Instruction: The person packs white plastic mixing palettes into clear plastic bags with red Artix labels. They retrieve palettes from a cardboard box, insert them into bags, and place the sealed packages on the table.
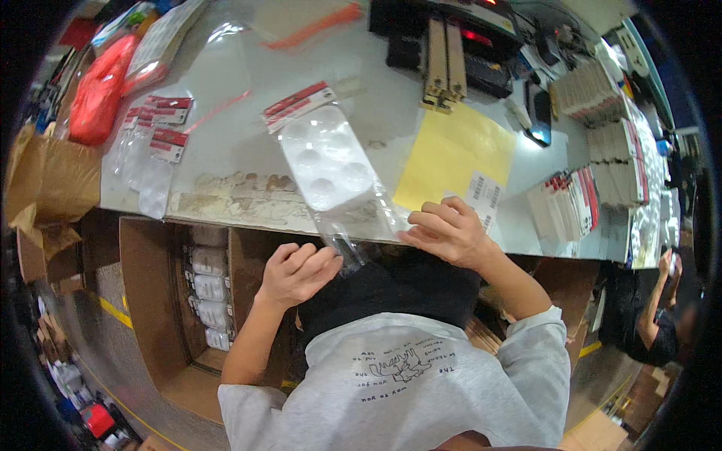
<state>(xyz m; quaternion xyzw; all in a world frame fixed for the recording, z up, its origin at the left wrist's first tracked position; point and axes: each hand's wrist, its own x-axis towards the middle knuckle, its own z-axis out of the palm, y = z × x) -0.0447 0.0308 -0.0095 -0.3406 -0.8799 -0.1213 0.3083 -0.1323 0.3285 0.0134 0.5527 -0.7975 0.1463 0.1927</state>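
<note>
A white plastic palette tray (325, 161) with round wells lies in a clear plastic bag (346, 242), close to the table's front edge. Across the bag's far end runs a red and white header card (299, 105). The bag's near end hangs past the edge toward me. My left hand (297, 272) has its fingers curled in a pinch at the near left corner of the bag. On the other side my right hand (449, 234) pinches the bag's clear flap, its fingers bent over the front of a yellow sheet (451, 154). The fingertips hide the exact grip.
Several packed trays with red cards (162, 146) lie left, near an orange-red bundle (101, 90). A black machine (481, 45) stands at the back. A phone (538, 113) and stacks of cards (568, 203) are at right. Below the table sits an open cardboard box (154, 301). Another person (654, 323) works far right.
</note>
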